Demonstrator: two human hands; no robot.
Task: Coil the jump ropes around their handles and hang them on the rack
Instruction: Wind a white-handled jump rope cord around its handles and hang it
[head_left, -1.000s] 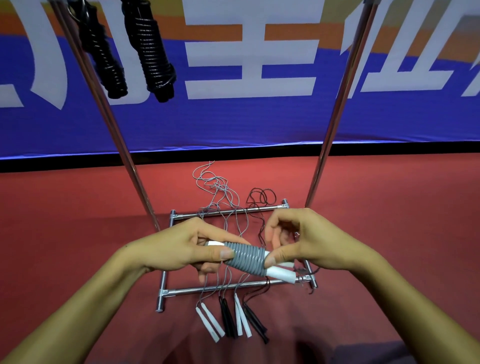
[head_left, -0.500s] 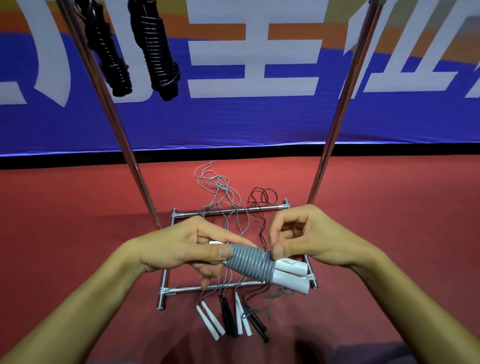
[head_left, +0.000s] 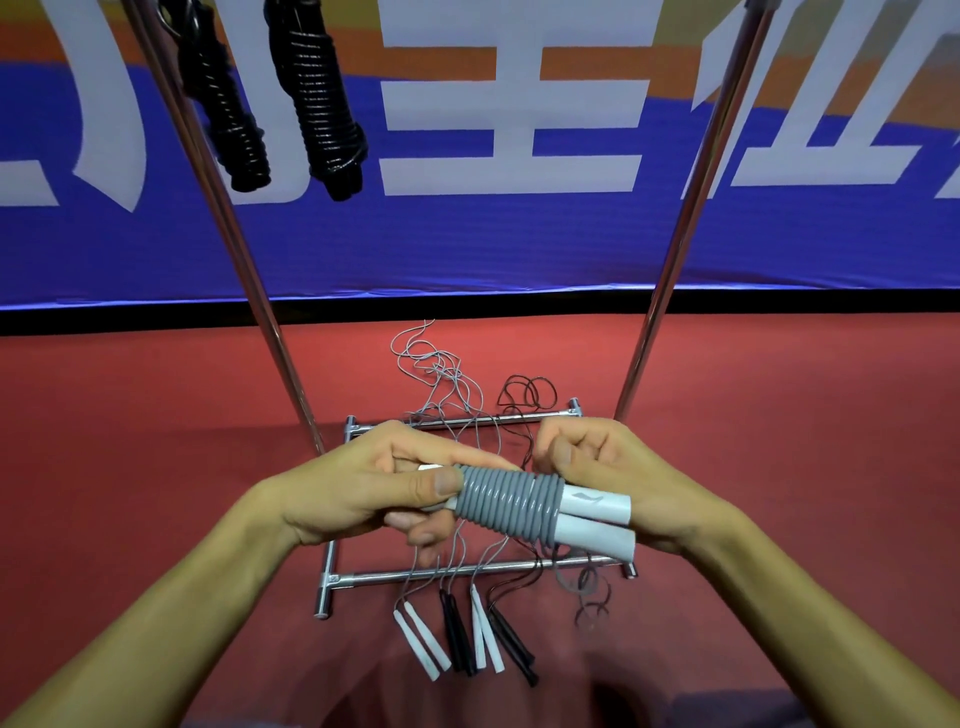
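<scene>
My left hand (head_left: 374, 488) grips one end of the white handles (head_left: 592, 517), thumb pressed flat against the first turns of the grey rope (head_left: 506, 501). My right hand (head_left: 613, 467) is curled at the far end of the coil, fingertips pinching what I take to be the rope's last stretch just above the handles; the exact pinch is hidden behind my knuckles. The two handles lie side by side, held in the air between my hands, above the rack base (head_left: 467, 571). The coil covers their middle in tight, even turns, and the bare white ends stick out toward my right.

A short blurred tail of grey rope (head_left: 587, 592) dangles below the right end, so I judge the winding is nearly done and I am on the last turns or the tuck. The next move calls for keeping my left thumb firm so the turns do not spring loose while my right hand feeds the tail under a turn or through the coil to lock it. Then the bundle has to go up onto the rack, where two black coils (head_left: 317, 104) already hang at upper left beside the left pole (head_left: 228, 228).

On the red floor (head_left: 156, 441) more ropes wait: white and black spare handles (head_left: 462, 639) lie in front of the base, their thin cords (head_left: 441, 379) tangled across it toward the banner (head_left: 519, 234).
</scene>
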